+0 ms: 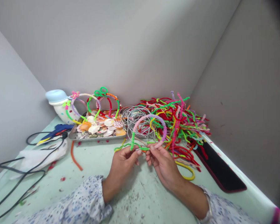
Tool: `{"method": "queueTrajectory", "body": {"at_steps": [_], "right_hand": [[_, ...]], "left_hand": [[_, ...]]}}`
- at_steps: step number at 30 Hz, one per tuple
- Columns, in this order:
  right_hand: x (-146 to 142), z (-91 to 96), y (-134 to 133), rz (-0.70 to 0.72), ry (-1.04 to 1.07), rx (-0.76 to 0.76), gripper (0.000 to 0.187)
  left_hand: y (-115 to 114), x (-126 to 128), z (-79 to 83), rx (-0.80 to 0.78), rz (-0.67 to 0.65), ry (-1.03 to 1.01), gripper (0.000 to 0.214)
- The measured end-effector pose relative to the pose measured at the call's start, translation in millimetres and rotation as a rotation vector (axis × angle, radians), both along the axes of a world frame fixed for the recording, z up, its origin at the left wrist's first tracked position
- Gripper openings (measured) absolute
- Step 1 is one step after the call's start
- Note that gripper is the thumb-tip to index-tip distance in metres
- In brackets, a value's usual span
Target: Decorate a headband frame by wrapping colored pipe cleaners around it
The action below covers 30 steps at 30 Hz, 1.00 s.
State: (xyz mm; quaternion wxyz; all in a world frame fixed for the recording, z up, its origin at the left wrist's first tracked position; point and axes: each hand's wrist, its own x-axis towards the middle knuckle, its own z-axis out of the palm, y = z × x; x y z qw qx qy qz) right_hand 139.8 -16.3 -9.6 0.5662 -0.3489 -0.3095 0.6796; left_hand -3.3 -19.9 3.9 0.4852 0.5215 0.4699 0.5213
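Between my hands stands a hoop-shaped headband (148, 117) wrapped in pink, purple and green pipe cleaner, its arch upward. My left hand (123, 161) pinches a green pipe cleaner (136, 145) near the green end of the headband. The fingers of my right hand (164, 165) are closed on the other end, where pale pink wrapping meets a length of green. Just behind the headband lies a tangled coil of grey wire (140, 129).
A metal tray (98, 139) of seashells (108, 122) holds finished headbands (112, 96). Pipe cleaners (177, 118) heap at right beside a black mat (220, 168). Blue-handled pliers (57, 130), a black cable (16, 199), a plastic bag (42, 158) and a white, blue-topped container (60, 109) are left.
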Motion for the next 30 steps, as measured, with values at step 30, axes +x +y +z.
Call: {"method": "queueTrajectory", "body": {"at_steps": [30], "right_hand": [[-1.6,0.6,-3.0,0.062,-0.043,-0.050,0.031]], "left_hand": [[-1.6,-2.9,3.7,0.008,0.044,0.098,0.017]]}}
